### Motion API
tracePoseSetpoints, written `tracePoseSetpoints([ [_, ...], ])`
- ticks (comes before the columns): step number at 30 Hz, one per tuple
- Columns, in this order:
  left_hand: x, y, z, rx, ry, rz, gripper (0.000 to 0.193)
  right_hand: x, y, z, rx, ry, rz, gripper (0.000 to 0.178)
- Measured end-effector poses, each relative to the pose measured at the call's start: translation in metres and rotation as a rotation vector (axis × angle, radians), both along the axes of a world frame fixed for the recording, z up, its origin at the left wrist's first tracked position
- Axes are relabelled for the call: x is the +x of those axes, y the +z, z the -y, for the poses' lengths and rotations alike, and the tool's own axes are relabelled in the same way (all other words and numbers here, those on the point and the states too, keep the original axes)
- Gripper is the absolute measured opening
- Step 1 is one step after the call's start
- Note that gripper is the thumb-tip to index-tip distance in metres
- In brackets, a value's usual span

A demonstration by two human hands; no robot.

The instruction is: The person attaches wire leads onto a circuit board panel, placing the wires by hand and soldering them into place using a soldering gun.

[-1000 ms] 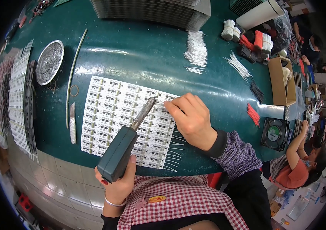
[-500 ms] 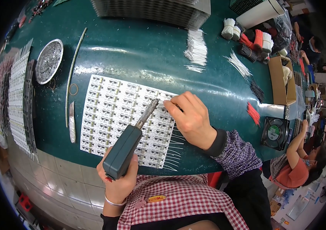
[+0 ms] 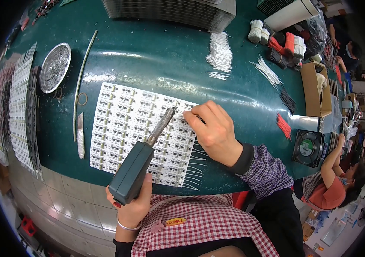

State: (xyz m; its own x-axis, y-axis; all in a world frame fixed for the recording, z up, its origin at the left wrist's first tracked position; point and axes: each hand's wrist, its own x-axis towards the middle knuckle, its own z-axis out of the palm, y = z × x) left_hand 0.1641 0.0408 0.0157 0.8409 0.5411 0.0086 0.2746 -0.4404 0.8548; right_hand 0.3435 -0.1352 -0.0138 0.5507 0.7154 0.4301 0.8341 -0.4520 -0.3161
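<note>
My left hand (image 3: 134,210) is wrapped round the dark green handle of a soldering gun (image 3: 132,171). Its metal barrel slants up across a white sheet of small circuit boards (image 3: 118,124), with the tip over the upper right part. Close to that tip, my right hand (image 3: 217,135) is closed in a pinch at the sheet's upper right edge, on what looks like a thin white wire; the fingers mostly hide it. Below this hand, several white wires (image 3: 194,171) stick out from the sheet's right edge.
Left of the sheet lie a wrapped blade (image 3: 81,139), a long thin rod (image 3: 84,75) and a metal bowl (image 3: 56,68). White wires (image 3: 220,53) are piled beyond it. Rightward are red wires (image 3: 283,127), a black fan (image 3: 307,148) and a cardboard box (image 3: 315,92). Co-workers sit at right.
The soldering gun has shifted a little left in my left hand's grip, its tip now farther from my right fingers. My right hand has stayed nearly still.
</note>
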Motion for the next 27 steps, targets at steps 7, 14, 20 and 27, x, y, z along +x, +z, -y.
tracePoseSetpoints([
  [7, -0.0008, 0.0032, -0.0003, 0.014, -0.005, 0.016, 0.017, -0.0062, 0.004, 0.0007, 0.053, -0.009, 0.016, 0.034],
  [14, 0.0009, 0.0053, -0.0018, -0.055, -0.026, 0.015, 0.015, -0.0058, 0.0006, -0.0001, 0.063, -0.006, -0.02, 0.034],
  [20, -0.0002, 0.001, -0.0027, -0.026, -0.065, 0.033, 0.014, -0.0054, 0.0004, -0.0001, 0.051, 0.0, -0.031, 0.035],
  [27, 0.0008, 0.0011, -0.0019, -0.077, -0.044, 0.023, 0.013, -0.0038, -0.0004, -0.0037, 0.064, 0.023, -0.044, 0.032],
])
